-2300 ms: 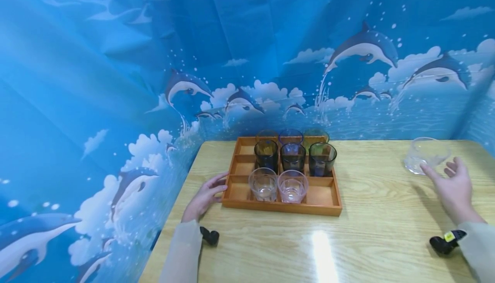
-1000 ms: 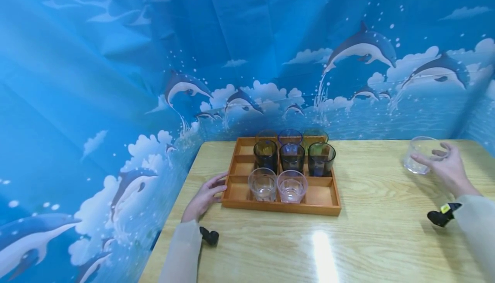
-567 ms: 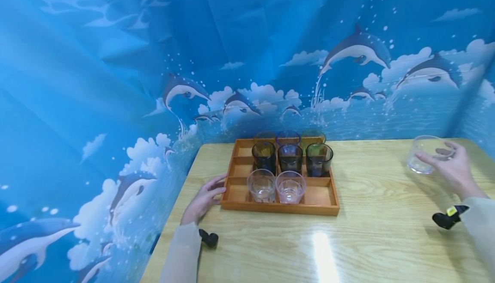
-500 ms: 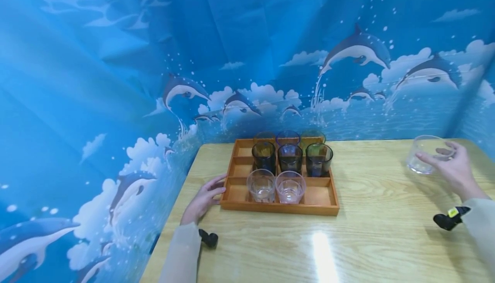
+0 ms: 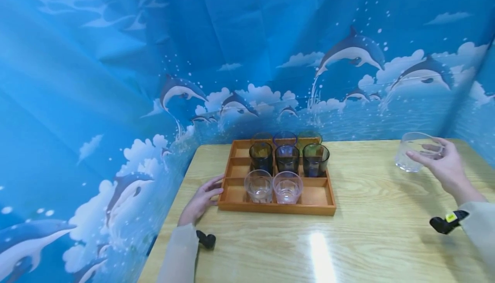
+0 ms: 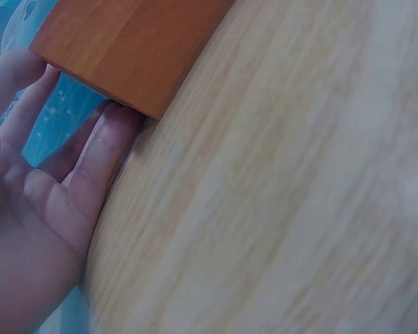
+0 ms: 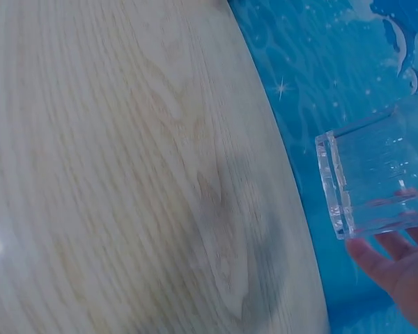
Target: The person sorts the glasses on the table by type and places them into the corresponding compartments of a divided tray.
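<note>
My right hand (image 5: 448,169) holds a clear drinking glass (image 5: 407,149) over the table's right side, thumb in front and fingers behind. In the right wrist view the glass (image 7: 373,163) shows a thick base, partly cut off by the frame edge. My left hand (image 5: 199,201) touches the left end of a wooden compartment tray (image 5: 315,195); the left wrist view shows its fingers fairly straight, fingertips at the tray's end (image 6: 132,56). In the tray's front row stand a clear glass (image 5: 258,187) and a pinkish glass (image 5: 288,188), with an unoccupied compartment to their right.
Three dark tinted glasses, including a brownish one (image 5: 261,158), stand in the tray's middle row. Behind them are amber, blue and green glasses, partly hidden. The left column of compartments holds nothing. A dolphin-print curtain (image 5: 247,59) hangs behind the wooden table (image 5: 263,244).
The right hand, earlier with its fingers apart beside the clear glass, has taken hold of it, and the glass is now slightly higher and further left. The left hand stays at the tray.
</note>
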Tool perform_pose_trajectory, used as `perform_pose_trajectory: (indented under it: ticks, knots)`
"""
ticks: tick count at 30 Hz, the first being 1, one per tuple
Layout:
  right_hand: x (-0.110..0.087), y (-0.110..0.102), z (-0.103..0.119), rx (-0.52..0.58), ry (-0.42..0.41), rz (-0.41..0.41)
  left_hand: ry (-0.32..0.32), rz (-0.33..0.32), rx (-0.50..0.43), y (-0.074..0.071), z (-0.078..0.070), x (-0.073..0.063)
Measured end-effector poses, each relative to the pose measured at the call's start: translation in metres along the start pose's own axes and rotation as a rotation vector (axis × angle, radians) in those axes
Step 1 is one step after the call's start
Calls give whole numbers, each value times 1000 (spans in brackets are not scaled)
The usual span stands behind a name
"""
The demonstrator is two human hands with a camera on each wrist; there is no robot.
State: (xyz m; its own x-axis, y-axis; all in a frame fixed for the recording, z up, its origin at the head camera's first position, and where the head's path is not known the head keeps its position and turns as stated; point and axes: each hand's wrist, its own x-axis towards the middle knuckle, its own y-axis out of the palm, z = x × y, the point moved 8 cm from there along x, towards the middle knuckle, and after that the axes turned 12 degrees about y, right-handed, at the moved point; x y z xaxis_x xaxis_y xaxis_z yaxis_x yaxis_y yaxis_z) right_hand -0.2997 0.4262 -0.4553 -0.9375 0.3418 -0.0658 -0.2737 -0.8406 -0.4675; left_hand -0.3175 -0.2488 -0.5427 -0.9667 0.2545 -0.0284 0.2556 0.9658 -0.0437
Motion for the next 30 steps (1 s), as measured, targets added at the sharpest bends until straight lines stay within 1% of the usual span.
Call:
perform_pose_trajectory:
  ticks: [3,6,8,13,16,23,30]
  knots:
    - [-5,6,6,11,-42,20,3,1,-2,-1,1,0]
    - [-12,13,11,13,-63,9,-10,-5,-12,-1,1,-1]
    - [-17,17,14,22,-68,5,-13,2,-17,0,-1,-1]
    - [-31,29,24,-3,-75,27,-16,47,-27,8,-15,-7]
    - [-38,37,35,-17,-106,51,-20,57,-36,10,-22,-10]
    - [-52,53,59,18,-193,108,-41,50,-42,10,-24,-11]
    - [-69,70,69,49,-239,141,-33,68,-43,12,-25,-10]
